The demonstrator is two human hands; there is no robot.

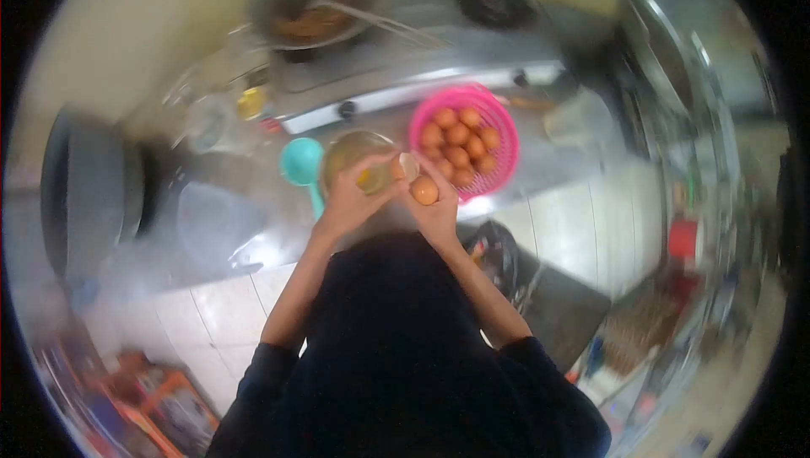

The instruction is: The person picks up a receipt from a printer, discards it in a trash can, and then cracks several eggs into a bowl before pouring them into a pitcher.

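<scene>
A cracked eggshell (408,166), brown outside and pale inside, is between my two hands over the near right rim of a bowl (342,148). My left hand (353,202) closes its fingers on the shell from the left. My right hand (436,215) is curled around a whole brown egg (424,191), and its fingertips reach the shell too. A yellow yolk (364,178) shows in the bowl, partly covered by my left hand. Just right of the hands, a pink basket (511,150) holds several brown eggs (456,134).
A turquoise ladle (301,161) lies left of the bowl. Behind stands a stove with a pan (314,24) of brown food and tongs (384,21) across it. A clear plastic bag (218,218) lies on the metal counter. A black-lined bin (494,260) stands below, to the right.
</scene>
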